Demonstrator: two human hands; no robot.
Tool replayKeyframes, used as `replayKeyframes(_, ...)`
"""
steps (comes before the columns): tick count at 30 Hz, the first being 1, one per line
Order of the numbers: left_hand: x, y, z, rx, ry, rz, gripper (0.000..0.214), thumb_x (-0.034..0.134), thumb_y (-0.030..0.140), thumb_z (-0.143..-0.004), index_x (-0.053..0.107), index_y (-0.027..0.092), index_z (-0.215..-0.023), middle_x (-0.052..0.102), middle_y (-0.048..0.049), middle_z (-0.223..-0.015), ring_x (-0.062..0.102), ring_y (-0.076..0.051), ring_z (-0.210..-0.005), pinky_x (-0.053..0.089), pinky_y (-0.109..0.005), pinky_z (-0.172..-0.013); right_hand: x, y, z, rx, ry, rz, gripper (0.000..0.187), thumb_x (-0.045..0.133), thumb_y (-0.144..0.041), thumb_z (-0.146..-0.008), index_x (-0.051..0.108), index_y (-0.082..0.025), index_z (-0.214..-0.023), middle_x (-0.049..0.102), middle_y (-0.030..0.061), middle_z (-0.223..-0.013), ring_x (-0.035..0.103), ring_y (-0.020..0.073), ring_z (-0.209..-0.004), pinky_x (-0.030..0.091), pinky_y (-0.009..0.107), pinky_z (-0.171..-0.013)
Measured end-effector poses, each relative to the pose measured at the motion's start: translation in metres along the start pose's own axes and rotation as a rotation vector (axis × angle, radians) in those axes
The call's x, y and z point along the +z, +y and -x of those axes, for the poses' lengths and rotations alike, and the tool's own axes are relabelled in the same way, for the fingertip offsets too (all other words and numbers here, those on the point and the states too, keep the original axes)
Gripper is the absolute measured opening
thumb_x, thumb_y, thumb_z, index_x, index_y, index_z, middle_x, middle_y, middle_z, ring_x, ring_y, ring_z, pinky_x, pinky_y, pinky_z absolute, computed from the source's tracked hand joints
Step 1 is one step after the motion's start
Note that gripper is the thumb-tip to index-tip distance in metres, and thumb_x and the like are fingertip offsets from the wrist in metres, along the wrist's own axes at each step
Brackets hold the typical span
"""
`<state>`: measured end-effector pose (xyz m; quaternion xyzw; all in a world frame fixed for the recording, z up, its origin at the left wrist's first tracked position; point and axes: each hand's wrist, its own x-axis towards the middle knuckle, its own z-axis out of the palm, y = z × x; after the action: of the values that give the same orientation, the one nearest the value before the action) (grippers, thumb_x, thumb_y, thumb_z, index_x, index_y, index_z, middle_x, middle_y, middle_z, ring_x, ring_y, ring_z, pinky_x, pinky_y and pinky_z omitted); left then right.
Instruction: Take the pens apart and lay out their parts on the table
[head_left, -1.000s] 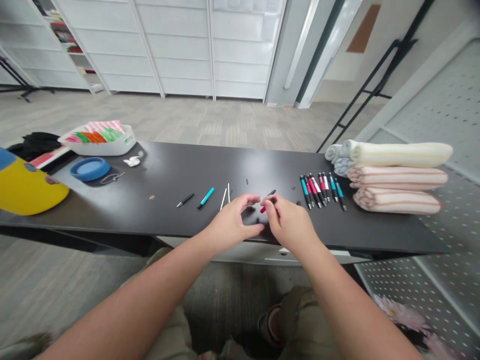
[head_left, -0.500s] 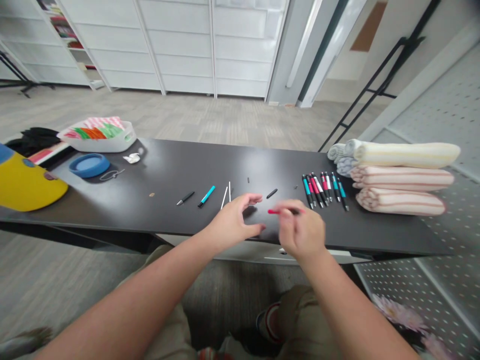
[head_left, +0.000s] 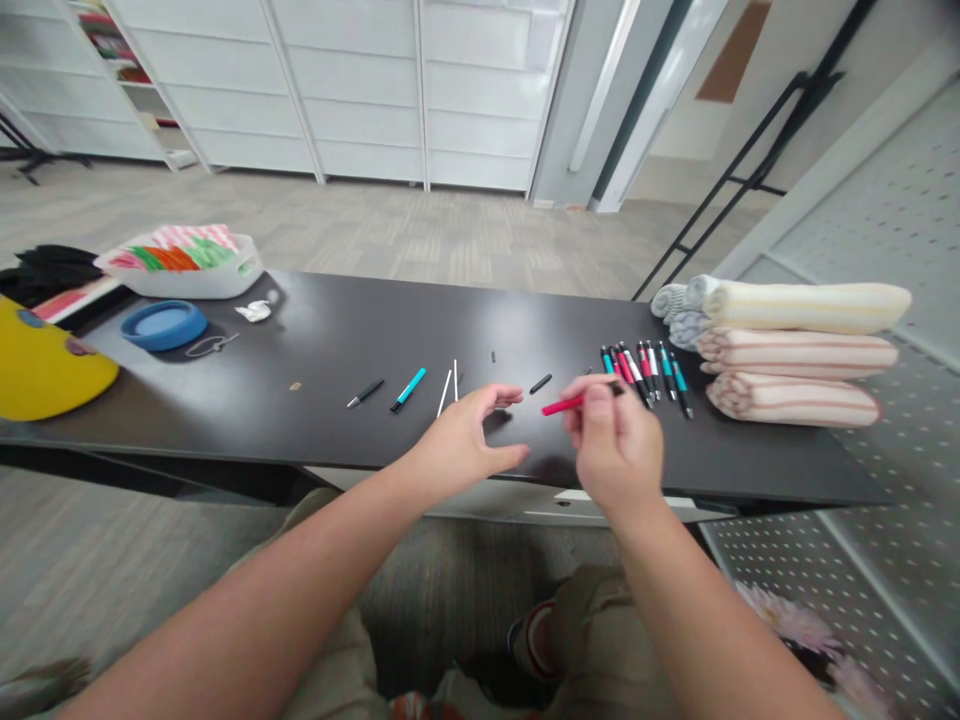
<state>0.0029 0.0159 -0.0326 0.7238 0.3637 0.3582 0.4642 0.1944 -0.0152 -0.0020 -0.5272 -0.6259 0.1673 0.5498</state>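
Observation:
My right hand (head_left: 616, 445) is closed on a red pen (head_left: 564, 405), held a little above the black table (head_left: 315, 335) and close to a row of several assembled pens (head_left: 642, 372). My left hand (head_left: 470, 437) hovers over the table's front edge with curled fingers, thumb and forefinger near each other; whether it holds some small part is hidden. A small black pen piece (head_left: 541, 383) lies just beyond the hands. To the left lie two white refills (head_left: 450, 387), a teal pen barrel (head_left: 409, 389) and a black pen piece (head_left: 365, 392).
Rolled striped towels (head_left: 787, 350) are stacked at the table's right end. At the left end stand a white basket of coloured items (head_left: 184, 262), a blue lid (head_left: 163, 325) and a yellow object (head_left: 41, 365). A tiny black part (head_left: 493, 356) lies mid-table.
My right hand has carried the red pen to the right, away from my left hand and toward the row of pens. The black piece now lies alone on the table. My left hand stayed put.

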Motion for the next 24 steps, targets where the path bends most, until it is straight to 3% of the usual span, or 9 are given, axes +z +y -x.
replayKeyframes(2, 0.0, 0.0, 0.0, 0.0, 0.0, -0.006, 0.064, 0.083, 0.024, -0.078, 0.058, 0.02, -0.137, 0.065, -0.013, -0.143, 0.062, -0.028, -0.134, 0.045, -0.049, -0.121, -0.006, -0.002, -0.009, 0.195, 0.106, -0.493, 0.033, 0.047, -0.049, -0.107, 0.06, -0.023, -0.091, 0.046, -0.0067, -0.056, 0.037, 0.0112, -0.04, 0.03, 0.023, -0.04)
replayKeyframes(4, 0.001, 0.0, 0.0, -0.005, 0.001, -0.006, 0.063, 0.083, 0.024, -0.078, 0.059, 0.019, -0.136, 0.066, -0.013, -0.142, 0.062, -0.028, -0.133, 0.045, -0.049, -0.121, -0.013, -0.003, -0.017, 0.418, 0.035, -0.947, 0.028, 0.048, -0.041, -0.108, 0.057, -0.023, -0.089, 0.04, -0.0092, -0.056, 0.028, 0.0079, -0.037, 0.026, 0.02, -0.037)
replayKeyframes(7, 0.001, -0.001, -0.001, -0.005, 0.009, 0.002, 0.06, 0.083, 0.022, -0.078, 0.06, 0.018, -0.133, 0.067, -0.0133, -0.14, 0.063, -0.028, -0.131, 0.046, -0.049, -0.121, -0.021, -0.003, -0.025, 0.703, -0.049, -1.435, 0.025, 0.04, -0.024, -0.11, 0.054, -0.021, -0.09, 0.042, -0.0092, -0.06, 0.033, 0.0052, -0.039, 0.031, 0.016, -0.038)
replayKeyframes(10, 0.002, -0.001, -0.001, 0.009, 0.016, 0.008, 0.058, 0.083, 0.021, -0.078, 0.061, 0.019, -0.132, 0.067, -0.0132, -0.139, 0.064, -0.028, -0.131, 0.046, -0.049, -0.12, -0.024, -0.002, -0.025, 0.793, -0.042, -1.677, 0.026, 0.035, -0.022, -0.111, 0.052, -0.022, -0.091, 0.043, -0.0085, -0.061, 0.038, 0.0059, -0.04, 0.034, 0.017, -0.038)
replayKeyframes(14, 0.002, 0.0, -0.001, 0.001, 0.015, 0.002, 0.057, 0.082, 0.021, -0.078, 0.062, 0.018, -0.131, 0.068, -0.0133, -0.138, 0.065, -0.028, -0.129, 0.047, -0.05, -0.12, -0.022, -0.001, -0.022, 0.806, -0.046, -1.76, 0.021, 0.04, -0.02, -0.109, 0.051, -0.023, -0.091, 0.044, -0.0088, -0.06, 0.039, 0.007, -0.04, 0.035, 0.019, -0.037)
replayKeyframes(19, 0.002, 0.002, -0.001, 0.0, 0.023, 0.012, 0.055, 0.082, 0.02, -0.077, 0.063, 0.019, -0.129, 0.069, -0.0134, -0.136, 0.065, -0.029, -0.128, 0.047, -0.05, -0.119, -0.022, 0.001, -0.023, 0.766, -0.077, -1.704, 0.016, 0.049, -0.015, -0.105, 0.053, -0.022, -0.091, 0.045, -0.0097, -0.061, 0.039, 0.0048, -0.041, 0.034, 0.015, -0.038)
replayKeyframes(22, 0.002, 0.003, -0.001, 0.003, 0.028, 0.025, 0.055, 0.083, 0.02, -0.076, 0.064, 0.019, -0.128, 0.069, -0.0134, -0.135, 0.066, -0.029, -0.127, 0.047, -0.051, -0.118, -0.024, -0.001, -0.023, 0.705, -0.082, -1.537, 0.016, 0.053, -0.013, -0.103, 0.056, -0.021, -0.089, 0.045, -0.0094, -0.061, 0.035, 0.0043, -0.041, 0.033, 0.013, -0.038)
replayKeyframes(24, 0.001, 0.003, -0.001, -0.002, 0.027, 0.03, 0.055, 0.083, 0.02, -0.077, 0.064, 0.019, -0.128, 0.069, -0.0135, -0.136, 0.066, -0.029, -0.127, 0.047, -0.051, -0.119, -0.024, -0.005, -0.02, 0.61, -0.032, -1.308, 0.015, 0.056, -0.018, -0.102, 0.058, -0.022, -0.088, 0.042, -0.009, -0.061, 0.031, 0.0051, -0.04, 0.031, 0.014, -0.038)
